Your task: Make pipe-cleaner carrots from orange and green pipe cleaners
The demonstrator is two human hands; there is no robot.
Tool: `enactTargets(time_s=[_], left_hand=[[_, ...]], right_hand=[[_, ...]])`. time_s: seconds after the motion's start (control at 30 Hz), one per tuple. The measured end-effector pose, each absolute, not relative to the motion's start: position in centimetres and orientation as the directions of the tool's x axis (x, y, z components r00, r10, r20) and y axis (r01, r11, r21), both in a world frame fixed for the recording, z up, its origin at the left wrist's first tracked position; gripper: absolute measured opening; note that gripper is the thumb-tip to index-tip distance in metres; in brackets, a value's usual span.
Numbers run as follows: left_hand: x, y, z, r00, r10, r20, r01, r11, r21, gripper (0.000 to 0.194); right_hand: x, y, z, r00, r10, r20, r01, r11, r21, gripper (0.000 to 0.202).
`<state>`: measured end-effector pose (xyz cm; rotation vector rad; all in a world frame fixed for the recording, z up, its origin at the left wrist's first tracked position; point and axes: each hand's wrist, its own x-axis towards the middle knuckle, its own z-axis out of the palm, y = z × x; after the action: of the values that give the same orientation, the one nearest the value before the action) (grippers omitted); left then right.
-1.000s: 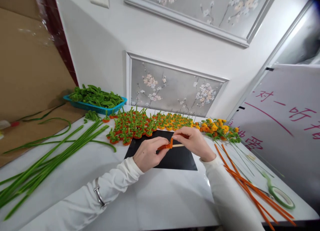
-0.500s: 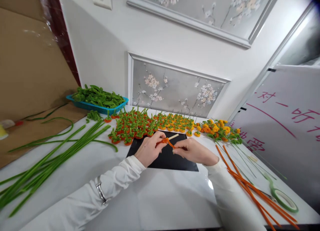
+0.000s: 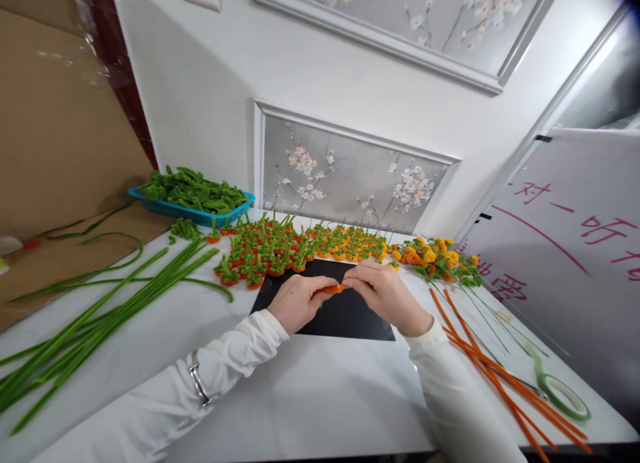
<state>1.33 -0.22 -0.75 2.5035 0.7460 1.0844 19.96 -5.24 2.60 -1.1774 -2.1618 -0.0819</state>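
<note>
Over a black mat [image 3: 350, 319], both hands meet around a short wound piece of orange pipe cleaner [image 3: 334, 289]. My left hand [image 3: 299, 303] pinches it between thumb and fingers. From the other side, my right hand [image 3: 387, 296] closes thumb and fingertips on its right end. The pale stick seen earlier is hidden by the fingers. Just behind the mat stand rows of small orange pipe-cleaner pieces with green tops [image 3: 270, 253] and yellow ones [image 3: 350, 241].
A blue tray [image 3: 200, 215] of green pieces stands back left, with long green pipe cleaners [image 3: 107, 326] before it. Yellow-orange flowers [image 3: 440, 256] lie back right. Loose orange pipe cleaners [image 3: 495, 366] and a green tape roll [image 3: 565, 396] lie at right.
My right hand has moved up and left, close against my left fingers. The pale stick and the stretched orange strand between the hands no longer show.
</note>
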Motion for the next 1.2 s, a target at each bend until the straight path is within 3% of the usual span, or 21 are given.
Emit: enactTargets(time_s=[0.23,0.47,0.73,0.97,1.2], left_hand=[[1.5,-0.9,-0.6,0.646,0.515,0.564,0.305,-0.851,0.427,0.019],[1.6,-1.0,-0.6,0.587,0.596,0.548,0.263,-0.781,0.567,0.016],[1.4,0.2,-0.8,0.413,0.751,0.515,0.256,-0.639,0.726,0.031],[1.1,0.5,-1.0,0.441,0.706,0.554,0.365,-0.705,0.608,0.026],[1.1,0.5,-1.2,0.491,0.656,0.573,0.377,-0.753,0.539,0.024]], right_hand=[[20.6,-4.1,2.3,-0.289,0.803,0.522,0.76,0.524,-0.385,0.018],[21.3,-3.5,1.6,-0.322,0.91,0.262,0.761,0.413,-0.501,0.032],[20.6,-4.7,1.8,-0.422,0.857,0.296,0.767,0.511,-0.388,0.023],[19.4,-5.6,2.3,-0.46,0.8,0.386,0.793,0.566,-0.227,0.022],[19.4,-5.2,1.9,-0.408,0.749,0.521,0.77,0.589,-0.244,0.02]])
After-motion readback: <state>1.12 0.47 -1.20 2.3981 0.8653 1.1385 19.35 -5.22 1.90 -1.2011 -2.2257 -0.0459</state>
